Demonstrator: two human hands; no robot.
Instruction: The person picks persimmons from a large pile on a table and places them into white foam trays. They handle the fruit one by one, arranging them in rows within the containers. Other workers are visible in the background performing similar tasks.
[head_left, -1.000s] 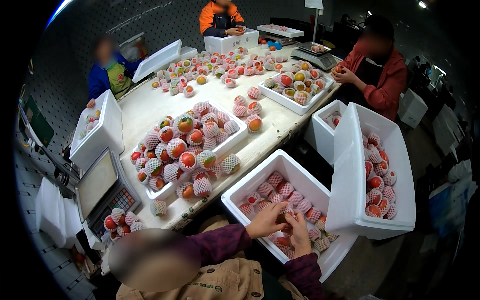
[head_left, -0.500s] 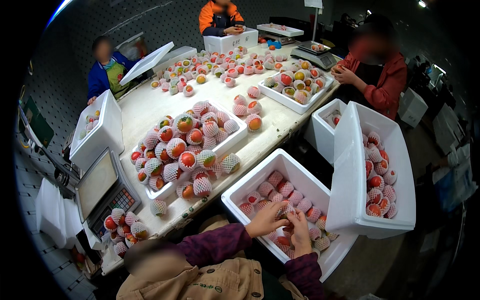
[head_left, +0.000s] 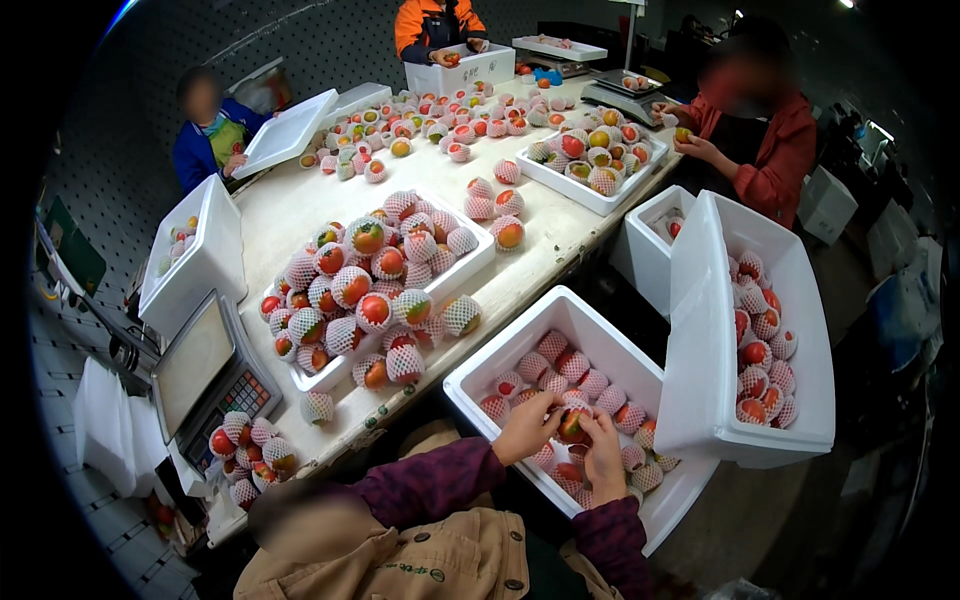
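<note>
Over a white foam box [head_left: 480, 425], I hold a red-and-green tomato [head_left: 572, 427] between both hands. My left hand [head_left: 528, 430] is closed at its upper left, with fingertips at the white foam net around it. On its right side, my right hand [head_left: 603, 458] is closed around it, thumb and fingers bent. Much of the tomato's skin shows through or out of the net; how far the net covers it cannot be told. Below my hands, tomatoes in pink and white foam nets [head_left: 592, 382] lie in the box, partly hidden by my hands.
A heaped tray of netted tomatoes [head_left: 478, 272] and a scale [head_left: 245, 390] stand on the table [head_left: 280, 225]. A tilted foam box [head_left: 690, 350] of tomatoes is at right. Three co-workers stand around: blue sleeve [head_left: 190, 160], orange jacket [head_left: 412, 30], red jacket [head_left: 790, 150].
The tomato in my hands has turned, showing more red skin, and my left hand has shifted slightly left. The co-worker in red has moved their hands apart; the one in blue has raised a hand.
</note>
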